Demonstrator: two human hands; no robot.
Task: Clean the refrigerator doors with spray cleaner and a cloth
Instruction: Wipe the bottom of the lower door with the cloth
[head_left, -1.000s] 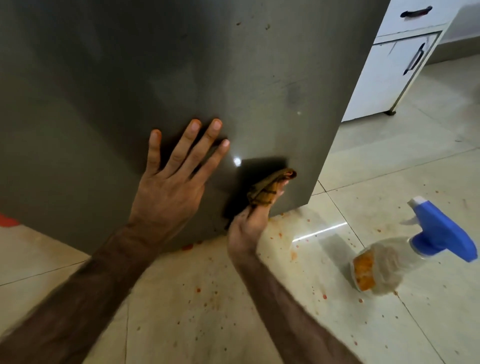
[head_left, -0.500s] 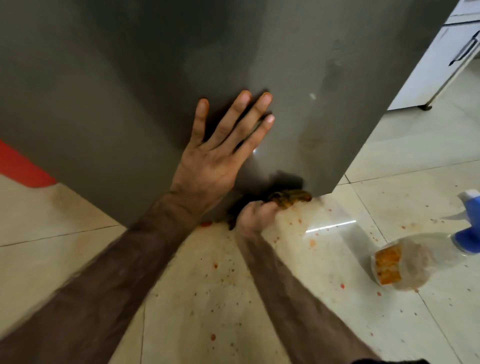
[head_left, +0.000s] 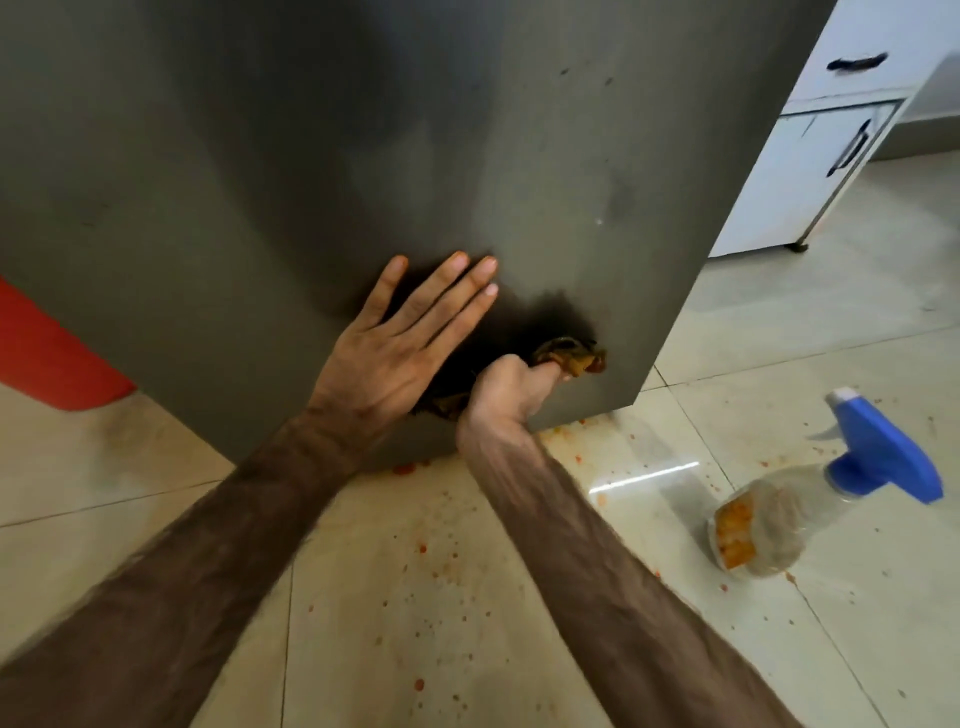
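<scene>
Two bare hands work low on a tall grey brushed-metal refrigerator door (head_left: 311, 156), seen from a camera worn on the person's head and looking down. The left hand (head_left: 395, 353) lies flat against the metal, fingers spread and straight, holding nothing; it appears to brace the person. Just beside it, the right hand (head_left: 511, 387) is closed tightly around a bunched, brown-stained cleaning cloth (head_left: 571, 356), pressing the wad against the door near its bottom right corner. A little of the cloth also shows below the fist.

A clear plastic spray bottle with a blue trigger head (head_left: 810, 493) lies on its side on the pale tiled floor (head_left: 779, 364), well apart from both hands, to the right. It carries an orange label near its base.

The door surface looks dull and streaky, with faint smears and a few dark specks higher up towards the right edge. By that judgement, the wiping is under way at the lowest part, while the upper area may need another pass. Small red-orange splashes dot the floor in front of the refrigerator, and a few sit right under its bottom edge. Whether spraying is finished cannot be told.

A white cabinet with black handles (head_left: 810, 156) stands beyond the refrigerator at the upper right. A red object (head_left: 47, 353) shows at the left, partly hidden behind the door.
</scene>
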